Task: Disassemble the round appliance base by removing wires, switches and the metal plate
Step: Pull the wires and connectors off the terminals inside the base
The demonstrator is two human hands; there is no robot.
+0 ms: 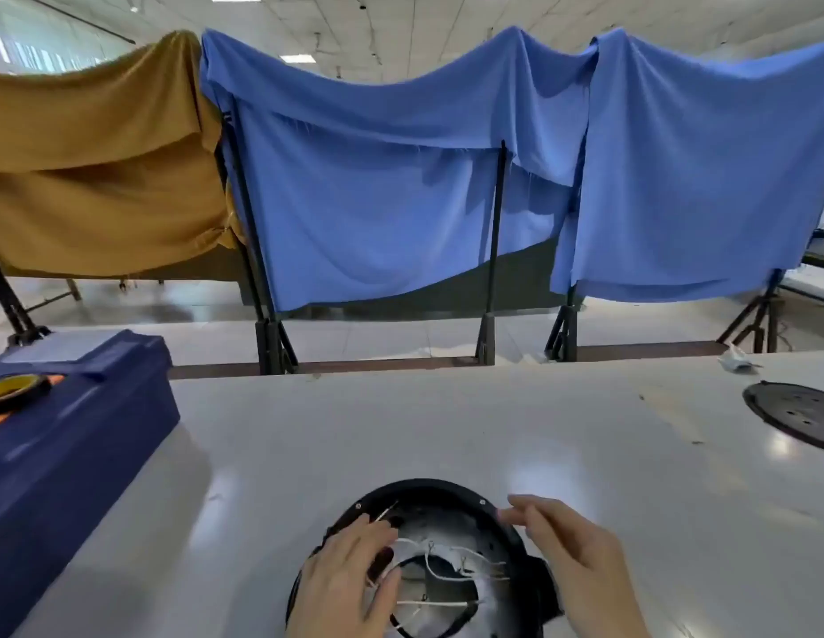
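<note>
Fingers [371, 529] of the left hand [350, 577] lie spread over thin white wires [447, 576] inside a black round appliance base [451, 492]. The thumb is tucked against a wire loop, and one wire end pokes up past the fingertips. Whether any wire is actually pinched cannot be told. The right hand [573, 561] hovers at the base's right rim, its fingers [536, 508] loosely curled and slightly blurred, with nothing seen in their grasp.

The base sits at the near edge of a glossy white worktop [400, 430], directly below the camera. Its open inside faces up, with wires crossing a pale inner ring.

On the left of the worktop stands a long dark-blue box [87, 435], and a roll of yellow tape [11, 392] rests on its top. At the far right lies a separate black perforated disc [799, 414], well apart from the base, with a crumpled white scrap [738, 362] beyond it.

Behind the worktop, blue cloths [377, 200] and a mustard cloth [92, 177] hang draped over black stands [493, 250], under a ceiling with panel lights.
</note>
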